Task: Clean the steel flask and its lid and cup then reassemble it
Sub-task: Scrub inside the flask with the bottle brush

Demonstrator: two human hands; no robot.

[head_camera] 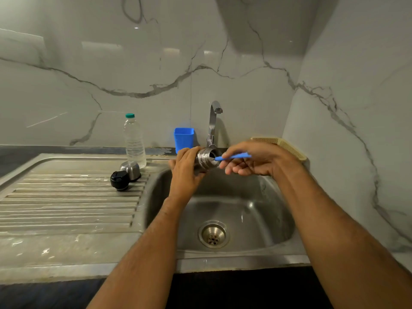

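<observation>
Left grip (186,167) wraps the steel flask (206,158), lying sideways over the sink (234,210), mouth facing the right grip (247,160), which pinches a blue brush (233,157).

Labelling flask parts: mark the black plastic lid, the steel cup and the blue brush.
black plastic lid (119,180), head view, its side
steel cup (131,169), head view, domed wall
blue brush (234,156), head view, mid-handle

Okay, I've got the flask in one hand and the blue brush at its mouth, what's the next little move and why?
Probably push the blue brush deeper into the flask and twist. Only its tip sits at the open mouth, so the inside looks unscrubbed. The left hand grips the flask sideways over the sink, the right hand holds the brush, and the faucet shows no water.
</observation>
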